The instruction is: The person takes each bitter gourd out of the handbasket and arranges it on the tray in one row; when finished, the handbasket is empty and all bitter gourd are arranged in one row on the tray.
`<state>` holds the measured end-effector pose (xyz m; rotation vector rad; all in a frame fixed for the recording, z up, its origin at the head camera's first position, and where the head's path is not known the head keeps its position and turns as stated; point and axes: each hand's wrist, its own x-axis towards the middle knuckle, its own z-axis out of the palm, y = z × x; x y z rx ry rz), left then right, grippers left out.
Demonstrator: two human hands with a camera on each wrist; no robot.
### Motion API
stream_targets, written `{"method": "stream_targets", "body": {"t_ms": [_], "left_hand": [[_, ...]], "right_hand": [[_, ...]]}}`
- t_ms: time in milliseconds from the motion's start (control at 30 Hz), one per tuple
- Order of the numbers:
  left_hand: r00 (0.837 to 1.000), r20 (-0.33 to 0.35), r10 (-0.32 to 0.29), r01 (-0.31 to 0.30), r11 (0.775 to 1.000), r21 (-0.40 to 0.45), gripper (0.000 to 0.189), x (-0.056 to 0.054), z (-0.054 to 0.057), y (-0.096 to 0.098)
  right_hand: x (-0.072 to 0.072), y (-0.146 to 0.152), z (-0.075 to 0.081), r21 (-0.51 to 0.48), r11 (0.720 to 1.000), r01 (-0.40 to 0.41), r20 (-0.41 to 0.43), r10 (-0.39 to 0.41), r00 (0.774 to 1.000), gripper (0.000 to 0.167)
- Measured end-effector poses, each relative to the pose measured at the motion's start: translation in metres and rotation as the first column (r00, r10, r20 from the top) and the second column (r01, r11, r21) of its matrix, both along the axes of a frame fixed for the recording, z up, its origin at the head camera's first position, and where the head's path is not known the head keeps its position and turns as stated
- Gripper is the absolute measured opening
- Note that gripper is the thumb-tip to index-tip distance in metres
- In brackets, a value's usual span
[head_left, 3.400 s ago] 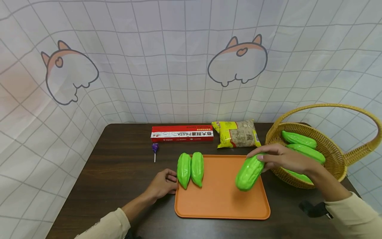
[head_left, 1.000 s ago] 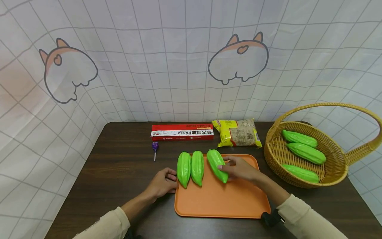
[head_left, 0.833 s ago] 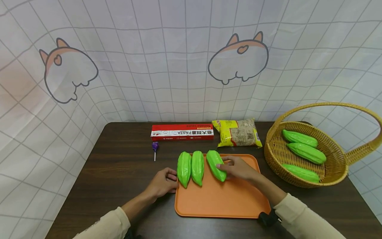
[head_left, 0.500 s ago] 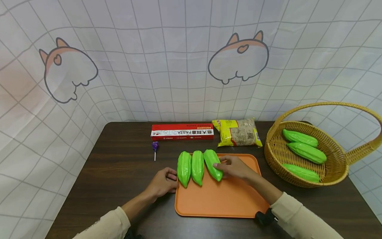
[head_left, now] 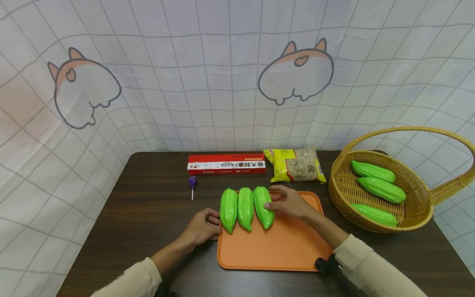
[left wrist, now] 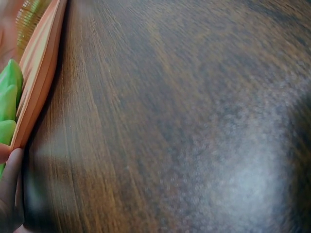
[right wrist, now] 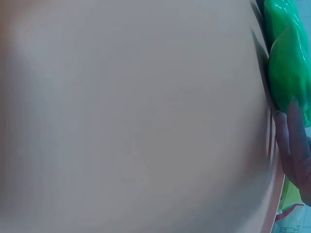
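Note:
Three glossy green bitter melons lie side by side on the orange tray (head_left: 274, 251) in the head view: a left one (head_left: 228, 211), a middle one (head_left: 245, 209) and a right one (head_left: 263, 207). My left hand (head_left: 200, 227) holds the tray's left rim; in the left wrist view a finger (left wrist: 10, 182) lies outside the rim and the thumb inside. My right hand (head_left: 291, 202) is at the right melon's right side, thumb tip touching it and the other fingers extended. In the right wrist view those straight fingers (right wrist: 294, 131) reach the melon's end.
A wicker basket (head_left: 343, 210) with a tall handle stands at the right, three more bitter melons (head_left: 381, 189) inside. Behind the tray lie a red pasta box (head_left: 226, 164) and a yellow bag (head_left: 297, 166). A purple lollipop (head_left: 192, 182) lies to the left on the dark wooden table (head_left: 148, 198).
My right hand has brought a bitter melon from near the basket onto the tray and slid it left against the middle one. Its fingers have since loosened. My left hand stays at the rim.

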<state>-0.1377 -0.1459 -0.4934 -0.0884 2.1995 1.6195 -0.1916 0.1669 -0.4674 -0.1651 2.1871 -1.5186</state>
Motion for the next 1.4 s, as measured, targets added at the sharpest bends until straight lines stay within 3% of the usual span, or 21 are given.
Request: {"method": "stream_targets", "body": {"t_ms": [367, 1033, 1400], "left_hand": [[1.000, 0.006, -0.003, 0.003, 1.000, -0.002, 0.047, 0.0000, -0.0018, 0.0001], [1.000, 0.002, 0.001, -0.001, 1.000, -0.006, 0.047, 0.0010, 0.0009, 0.0006], [1.000, -0.004, 0.006, -0.006, 1.000, -0.001, 0.047, 0.0017, 0.0018, 0.0004]], "right_hand": [[-0.0008, -0.0061, -0.0003, -0.040, 0.998, -0.045, 0.000, 0.045, 0.999, 0.067], [-0.0007, -0.0090, -0.0013, -0.038, 0.999, 0.001, 0.028, 0.000, 1.000, 0.067], [-0.0004, -0.0079, 0.0016, -0.021, 0.999, 0.030, -0.012, -0.030, 0.999, 0.062]]}}
